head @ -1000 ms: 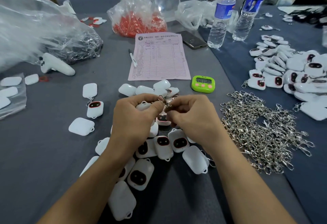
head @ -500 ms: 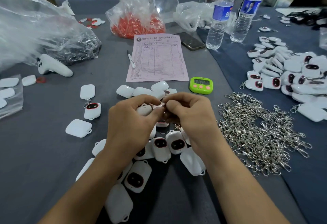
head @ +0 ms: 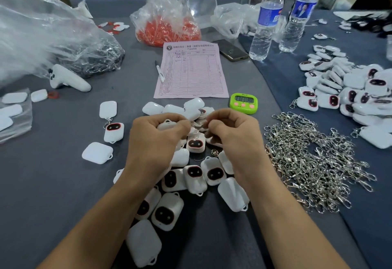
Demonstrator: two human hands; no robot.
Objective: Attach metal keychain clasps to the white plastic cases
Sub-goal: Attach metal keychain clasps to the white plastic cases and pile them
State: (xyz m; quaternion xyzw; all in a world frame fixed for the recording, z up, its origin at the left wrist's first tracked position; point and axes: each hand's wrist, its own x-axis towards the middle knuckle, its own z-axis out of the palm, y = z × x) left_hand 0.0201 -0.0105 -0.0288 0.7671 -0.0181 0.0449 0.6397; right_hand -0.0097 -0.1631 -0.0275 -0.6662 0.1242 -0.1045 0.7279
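My left hand (head: 157, 141) grips a white plastic case (head: 167, 124) with its loop end up. Close beside it, my right hand (head: 233, 139) has its fingers curled and pinches a small metal clasp (head: 206, 123) that is mostly hidden by the fingertips. Both hands hover over a pile of white cases (head: 194, 176), some showing dark oval faces. A heap of loose metal clasps (head: 314, 162) lies to the right of my right hand. One gold-coloured clasp (head: 214, 152) lies among the cases.
Cases with clasps on them are piled at the far right (head: 350, 90), and two lie at the left (head: 113, 131). Beyond the hands are a green timer (head: 244, 102), a pink form (head: 192, 71), a pen (head: 159, 71), a phone (head: 232, 50), two water bottles (head: 266, 24) and plastic bags (head: 167, 24).
My hands, pressed together half a second ago, have drawn slightly apart. The clasp seen between the fingertips one second ago is now mostly hidden.
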